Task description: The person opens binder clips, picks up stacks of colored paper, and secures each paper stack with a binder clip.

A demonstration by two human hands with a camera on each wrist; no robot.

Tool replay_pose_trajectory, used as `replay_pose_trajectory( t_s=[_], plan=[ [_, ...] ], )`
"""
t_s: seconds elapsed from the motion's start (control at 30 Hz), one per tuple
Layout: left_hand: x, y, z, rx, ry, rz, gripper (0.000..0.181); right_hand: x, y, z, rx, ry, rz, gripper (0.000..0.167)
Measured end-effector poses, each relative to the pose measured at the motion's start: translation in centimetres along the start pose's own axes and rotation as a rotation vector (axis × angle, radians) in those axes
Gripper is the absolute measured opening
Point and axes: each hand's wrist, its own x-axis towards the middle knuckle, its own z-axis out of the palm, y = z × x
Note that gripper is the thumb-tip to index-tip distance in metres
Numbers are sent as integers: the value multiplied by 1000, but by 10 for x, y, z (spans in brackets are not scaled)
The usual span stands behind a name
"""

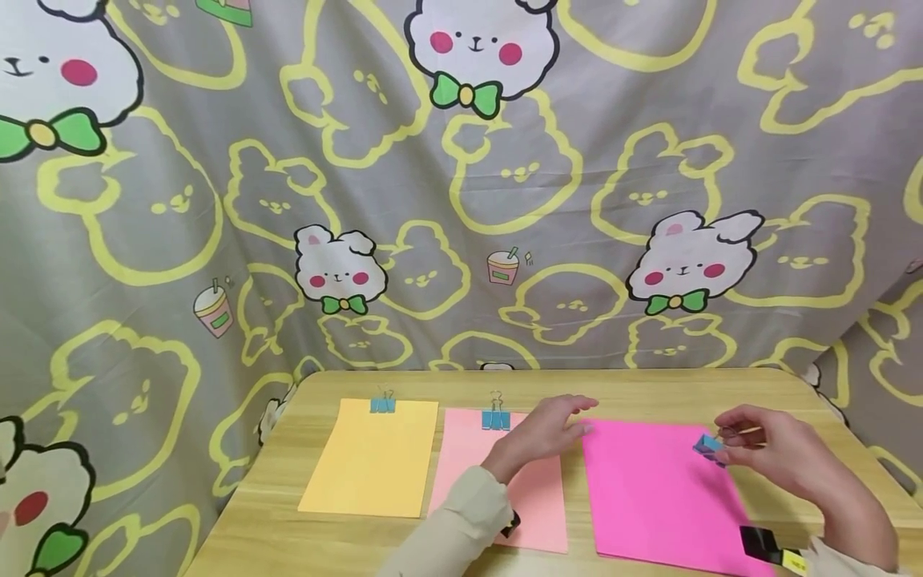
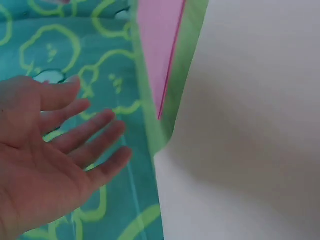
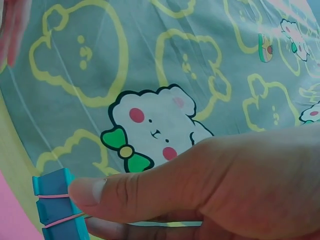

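Note:
Over the top right part of the magenta paper [image 1: 656,489], my right hand [image 1: 782,449] pinches a blue binder clip [image 1: 708,449] by its wire handles. The right wrist view shows the thumb against the clip [image 3: 60,205], close up. My left hand [image 1: 544,433] hovers near the magenta paper's top left corner with its fingers extended and nothing in them. In the left wrist view the left hand [image 2: 55,160] has its fingers spread; the magenta paper [image 2: 159,50] lies apart from it. Whether the left fingertips touch the paper's corner is unclear.
Pink paper [image 1: 497,481] with a blue binder clip [image 1: 496,419] on its top edge lies under the left forearm. Further left is yellow paper [image 1: 371,461], also with a blue clip [image 1: 383,405] at its top. A patterned curtain [image 1: 461,200] hangs behind the wooden table [image 1: 252,521].

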Motion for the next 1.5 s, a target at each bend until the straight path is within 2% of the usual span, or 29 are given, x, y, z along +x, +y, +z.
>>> replay_pose_trajectory(
  t_s=[0.1,0.27,0.47,0.6,0.67,0.8,0.9,0.97,1.07,1.27,1.5],
  plan=[
    [14,11,9,86,-17,-15,42,-2,1,-2,1,-13,9,37],
    [29,28,22,256,-91,-35,48,-5,4,-3,0,0,20,35],
    [33,34,42,438,-115,-147,63,-4,0,1,7,44,3,32],
    [34,38,50,564,-113,-188,56,-4,-2,1,6,44,14,31],
    [36,40,51,608,-105,-205,42,-4,-3,0,0,46,20,32],
    [39,44,52,629,-106,-261,16,-5,-3,-1,-1,43,26,31],
    [40,46,52,611,-120,-331,11,-6,-3,-2,-4,40,31,30],
    [40,47,54,599,-123,-363,18,-6,-3,-2,-4,41,34,30],
    [41,50,56,610,-127,-379,31,-6,-2,-2,-5,40,37,30],
    [41,56,56,653,-126,-391,38,-8,0,-5,-13,37,33,30],
    [42,60,57,622,-126,-461,66,-9,1,-6,-19,34,41,32]
  ],
)
